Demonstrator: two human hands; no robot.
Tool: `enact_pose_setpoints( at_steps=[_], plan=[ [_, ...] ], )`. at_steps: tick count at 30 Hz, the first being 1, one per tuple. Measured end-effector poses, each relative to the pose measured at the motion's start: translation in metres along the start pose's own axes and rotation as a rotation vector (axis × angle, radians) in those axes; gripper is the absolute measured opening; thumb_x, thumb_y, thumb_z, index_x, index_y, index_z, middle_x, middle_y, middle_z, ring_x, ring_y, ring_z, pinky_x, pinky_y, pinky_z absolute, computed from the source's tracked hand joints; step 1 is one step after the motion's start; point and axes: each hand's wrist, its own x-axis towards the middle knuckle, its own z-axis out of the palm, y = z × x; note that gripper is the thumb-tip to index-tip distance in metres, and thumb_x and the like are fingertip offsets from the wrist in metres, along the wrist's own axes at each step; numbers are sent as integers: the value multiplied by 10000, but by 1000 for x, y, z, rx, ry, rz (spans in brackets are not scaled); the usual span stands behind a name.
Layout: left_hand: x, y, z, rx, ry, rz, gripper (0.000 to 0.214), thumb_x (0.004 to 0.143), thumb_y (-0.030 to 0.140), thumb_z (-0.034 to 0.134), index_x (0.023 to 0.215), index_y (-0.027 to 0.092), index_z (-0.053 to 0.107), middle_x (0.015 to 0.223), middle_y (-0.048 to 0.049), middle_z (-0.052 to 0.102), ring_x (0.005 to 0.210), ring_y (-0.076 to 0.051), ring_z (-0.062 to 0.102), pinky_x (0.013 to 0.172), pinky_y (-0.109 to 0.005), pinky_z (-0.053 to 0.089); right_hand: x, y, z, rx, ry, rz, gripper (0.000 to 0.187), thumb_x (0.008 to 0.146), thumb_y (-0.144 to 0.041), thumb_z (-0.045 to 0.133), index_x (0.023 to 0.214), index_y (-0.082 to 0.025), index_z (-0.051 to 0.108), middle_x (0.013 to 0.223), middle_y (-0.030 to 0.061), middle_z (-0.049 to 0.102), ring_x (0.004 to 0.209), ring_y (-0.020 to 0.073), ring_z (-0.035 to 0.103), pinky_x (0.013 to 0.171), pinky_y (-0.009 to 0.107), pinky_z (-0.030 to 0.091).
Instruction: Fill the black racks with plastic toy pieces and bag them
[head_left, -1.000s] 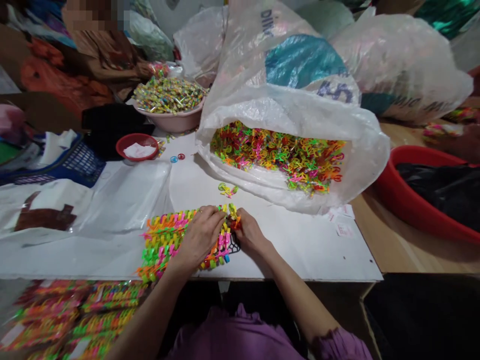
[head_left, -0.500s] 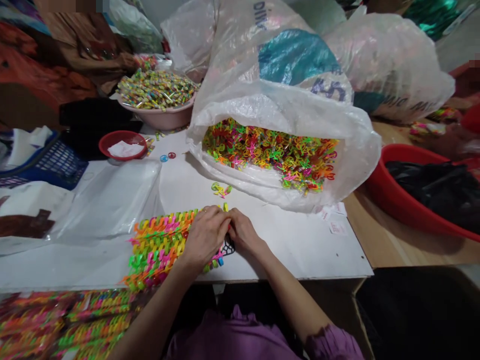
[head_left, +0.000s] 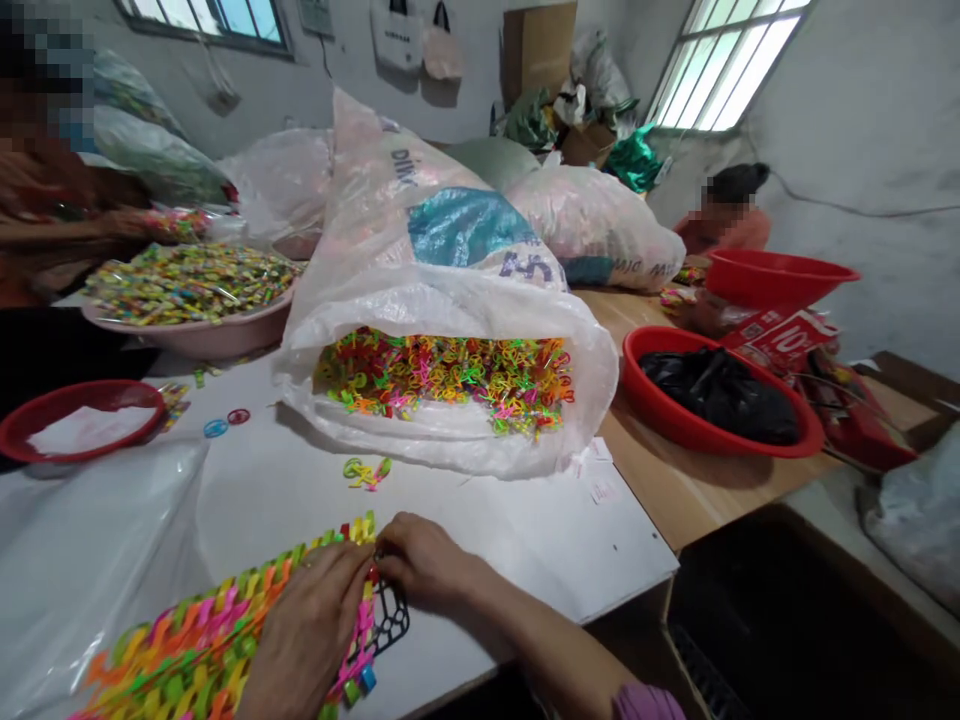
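Observation:
Rows of bright plastic toy pieces (head_left: 217, 610), packed side by side, lie at the front left of the white table. My left hand (head_left: 307, 625) rests over their right end, its fingers pressed together and its thumb hidden. Beside it, my right hand (head_left: 420, 555) is closed in a pinch against the left fingertips. What the two hands grip there is covered by the fingers. Below the right hand, a black plastic grid (head_left: 392, 620) sticks out from under the pieces. A few loose toy pieces (head_left: 366, 472) lie just beyond the hands.
A white sack (head_left: 442, 440) spills toy pieces at its mouth. To the left stand a pink basin (head_left: 210, 340) of wrapped pieces, a red bowl (head_left: 127, 435) and clear plastic bags (head_left: 90, 540). On the right is a red tub (head_left: 720, 440) holding black plastic. Two people work farther off.
The view has tilted up and turned, bringing windows and walls in. Both hands stay together at the right end of the rows; more of the black grid shows.

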Motion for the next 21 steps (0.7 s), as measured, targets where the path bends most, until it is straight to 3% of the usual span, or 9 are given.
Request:
enact_pose_setpoints(
  at_steps=[2,3,6,8,10,14,16,18,21],
  plan=[
    [-2,0,0,10,13,37,240,909,287,365,925,220,594,872,-22,663,816,-171,621,764,-295,479,-8,21,-34,-22,73,139,204,819,-219,516,1021,-210,539,929,20,604,822,143,559,688,221,418],
    [-2,0,0,13,12,53,231,908,280,368,936,218,589,876,-23,661,818,-172,620,765,-297,479,-10,34,-55,-105,138,278,215,829,-204,498,1038,-195,543,936,38,613,824,150,567,694,232,418],
    [-1,-1,0,5,4,45,184,892,230,394,936,218,572,860,-21,651,810,-175,615,755,-309,478,-9,74,-114,-512,258,671,195,836,-177,475,1000,-136,572,986,129,610,885,210,577,712,281,417],
    [0,0,0,-8,-10,29,155,878,198,412,923,221,558,840,-17,643,801,-176,609,755,-318,477,-4,91,-139,-588,253,732,176,828,-159,479,960,-109,585,1006,169,602,918,234,579,726,294,414],
    [1,3,-3,-21,-46,-7,139,875,193,415,900,220,549,822,-22,630,790,-180,596,752,-329,477,0,95,-145,-583,230,732,182,831,-153,465,961,-103,583,1019,181,598,921,236,582,732,297,411],
    [5,9,-7,-27,-145,-77,160,883,201,391,882,191,551,893,-67,611,901,-206,558,850,-363,455,-5,67,-112,-426,280,606,195,833,-234,465,962,-131,569,930,123,618,808,199,584,686,279,405],
    [9,7,-6,-34,-140,-111,171,880,193,386,895,176,556,933,-79,599,941,-204,542,886,-358,442,-16,41,-80,-144,301,431,186,812,-276,478,928,-162,567,797,47,614,686,150,556,625,242,395],
    [13,2,-3,-35,-138,-144,175,875,183,385,900,170,558,935,-77,590,939,-195,540,886,-348,443,-31,13,-42,176,241,285,179,790,-257,466,917,-180,565,702,-5,581,597,115,506,560,210,375],
    [19,-3,0,-25,-152,-159,167,868,176,394,880,170,561,911,-65,583,913,-189,543,869,-344,450,-47,-17,8,431,131,264,158,753,-197,446,850,-175,568,649,-29,539,550,93,449,515,192,343]
  ],
)
